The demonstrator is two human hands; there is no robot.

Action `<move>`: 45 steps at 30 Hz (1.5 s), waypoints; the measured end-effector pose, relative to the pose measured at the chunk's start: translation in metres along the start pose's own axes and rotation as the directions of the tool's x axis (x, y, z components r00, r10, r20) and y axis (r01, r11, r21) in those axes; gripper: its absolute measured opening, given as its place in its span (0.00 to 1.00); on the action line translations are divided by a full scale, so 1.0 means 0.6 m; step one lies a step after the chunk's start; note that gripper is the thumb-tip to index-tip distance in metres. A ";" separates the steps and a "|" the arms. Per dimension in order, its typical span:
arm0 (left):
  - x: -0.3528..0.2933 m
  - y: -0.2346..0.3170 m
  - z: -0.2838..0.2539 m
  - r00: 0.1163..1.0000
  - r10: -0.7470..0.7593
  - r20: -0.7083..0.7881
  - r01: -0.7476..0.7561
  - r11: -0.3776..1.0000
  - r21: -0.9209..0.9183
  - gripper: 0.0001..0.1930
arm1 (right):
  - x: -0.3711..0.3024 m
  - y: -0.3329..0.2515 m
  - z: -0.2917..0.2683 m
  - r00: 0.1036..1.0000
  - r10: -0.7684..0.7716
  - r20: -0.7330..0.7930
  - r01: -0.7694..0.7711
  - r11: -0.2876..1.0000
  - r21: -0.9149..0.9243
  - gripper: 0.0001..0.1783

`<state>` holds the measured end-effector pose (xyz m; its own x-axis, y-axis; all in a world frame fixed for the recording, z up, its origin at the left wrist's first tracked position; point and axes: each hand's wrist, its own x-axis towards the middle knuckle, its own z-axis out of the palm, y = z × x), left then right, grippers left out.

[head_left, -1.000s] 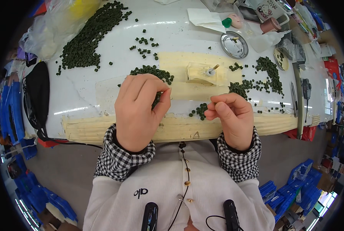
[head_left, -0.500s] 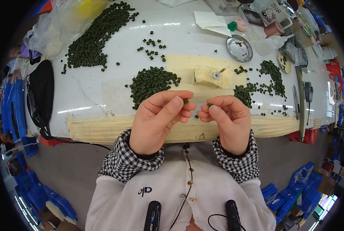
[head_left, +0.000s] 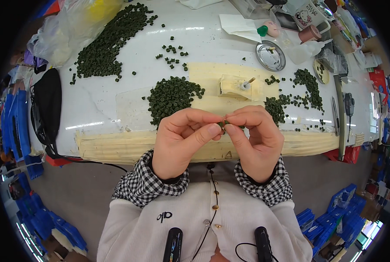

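Observation:
Fingertips of both hands meet above the taped front of the table. My left hand point(head_left: 177, 137) pinches a small dark green plastic piece point(head_left: 221, 124) between thumb and forefinger. My right hand point(head_left: 258, 137) pinches another small green piece, pressed against the first one; the fingers cover most of both, so I cannot tell whether they are joined. Just beyond my left hand lies a heap of green pieces point(head_left: 173, 96). Behind my right hand is a smaller cluster of small green parts point(head_left: 274, 108). A taped block with an upright peg point(head_left: 243, 85) stands on the yellow-taped area.
A long heap of green pieces point(head_left: 101, 48) lies at the far left beside a clear plastic bag point(head_left: 57, 41). At right are more small parts point(head_left: 310, 85), a round metal lid point(head_left: 270, 56), tweezers point(head_left: 336, 115) and a mug point(head_left: 310, 17). A black cloth item point(head_left: 46, 105) hangs at the left edge.
My two hands have come together from a small gap, bringing the green pieces in their fingertips into contact. The heaps and the block stay where they were.

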<state>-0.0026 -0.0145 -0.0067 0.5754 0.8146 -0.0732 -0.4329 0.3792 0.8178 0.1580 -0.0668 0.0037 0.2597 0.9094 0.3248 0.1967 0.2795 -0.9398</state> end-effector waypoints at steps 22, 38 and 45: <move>0.005 0.009 -0.002 0.947 0.306 0.098 -0.312 0.799 0.515 0.09 | -0.007 0.006 -0.008 0.995 -0.029 0.099 0.023 0.998 0.061 0.13; 0.007 0.009 -0.002 0.988 0.150 0.027 -0.152 0.965 0.214 0.08 | -0.008 -0.001 -0.006 0.988 -0.121 0.091 0.129 0.988 -0.082 0.16; 0.010 0.011 -0.001 0.975 0.220 0.030 -0.216 0.912 0.350 0.08 | -0.007 0.003 -0.013 0.972 -0.167 0.163 0.196 0.963 -0.183 0.17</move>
<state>-0.0025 -0.0071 -0.0020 0.4868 0.8645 0.1252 -0.2763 0.0164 0.9609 0.1647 -0.0727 0.0016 0.0658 0.8877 0.4557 0.4135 0.3914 -0.8221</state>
